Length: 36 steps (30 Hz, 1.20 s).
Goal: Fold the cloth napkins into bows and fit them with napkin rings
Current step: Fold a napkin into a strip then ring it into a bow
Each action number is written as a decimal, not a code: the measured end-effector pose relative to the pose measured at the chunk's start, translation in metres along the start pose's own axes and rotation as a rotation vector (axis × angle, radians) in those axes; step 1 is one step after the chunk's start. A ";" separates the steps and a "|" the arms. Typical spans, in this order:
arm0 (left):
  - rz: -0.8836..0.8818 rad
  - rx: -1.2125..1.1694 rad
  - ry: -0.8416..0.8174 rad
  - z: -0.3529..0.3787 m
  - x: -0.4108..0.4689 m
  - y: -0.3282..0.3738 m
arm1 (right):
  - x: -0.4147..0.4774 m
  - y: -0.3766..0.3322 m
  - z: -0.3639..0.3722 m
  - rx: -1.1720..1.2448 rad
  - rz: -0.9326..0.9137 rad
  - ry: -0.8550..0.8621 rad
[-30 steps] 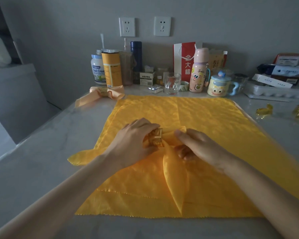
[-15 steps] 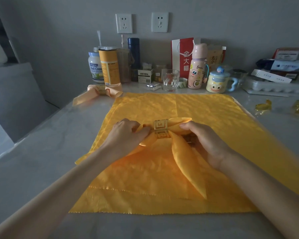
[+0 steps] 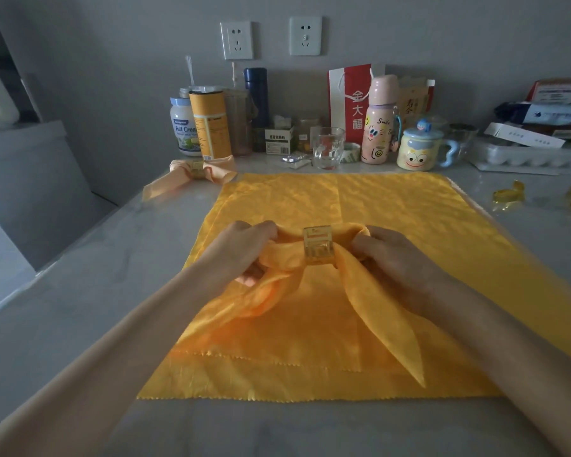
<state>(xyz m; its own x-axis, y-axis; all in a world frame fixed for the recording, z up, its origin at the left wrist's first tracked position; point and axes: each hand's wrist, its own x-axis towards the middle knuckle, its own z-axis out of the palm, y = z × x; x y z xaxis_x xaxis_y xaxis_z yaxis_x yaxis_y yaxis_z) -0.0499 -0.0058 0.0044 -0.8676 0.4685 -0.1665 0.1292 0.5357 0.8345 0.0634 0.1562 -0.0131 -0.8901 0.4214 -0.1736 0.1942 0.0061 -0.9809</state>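
a row of jars (image 3: 182, 130), bottles (image 3: 378, 120), a glass (image 3: 328, 146) and a mug (image 3: 419, 150) blocks the back of the counter (image 3: 80, 308). a peach bow (image 3: 192, 171) lies at back left, loose rings (image 3: 506, 196) at right. along the left side and the near edge the counter gives room to pass.

White jar (image 3: 181, 128), blue lid: label reads "Full Crea", the rest hidden behind a yellow canister (image 3: 211, 127) whose own print is too small to read. Red paper bag (image 3: 351, 94): gold characters 金大福, set vertically. Pink bottle (image 3: 378, 127): "Smile" above a cartoon face. Small box (image 3: 279, 140): barcode, text illegible.
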 end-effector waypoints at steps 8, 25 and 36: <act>-0.248 -0.375 -0.224 0.001 -0.007 0.002 | -0.003 0.002 0.001 -0.289 -0.266 0.081; 0.182 -0.568 -0.245 0.030 -0.036 -0.002 | -0.009 0.004 0.013 -0.007 -0.167 -0.049; 0.154 -0.600 -0.205 0.023 -0.033 -0.002 | 0.003 0.000 0.002 0.118 -0.098 -0.041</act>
<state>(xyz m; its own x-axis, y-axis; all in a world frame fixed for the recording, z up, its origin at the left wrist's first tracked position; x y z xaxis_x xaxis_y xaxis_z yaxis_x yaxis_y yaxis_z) -0.0106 -0.0062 -0.0039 -0.7435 0.6652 -0.0685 -0.0973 -0.0062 0.9952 0.0602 0.1557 -0.0141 -0.9189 0.3867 -0.0778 0.0581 -0.0624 -0.9964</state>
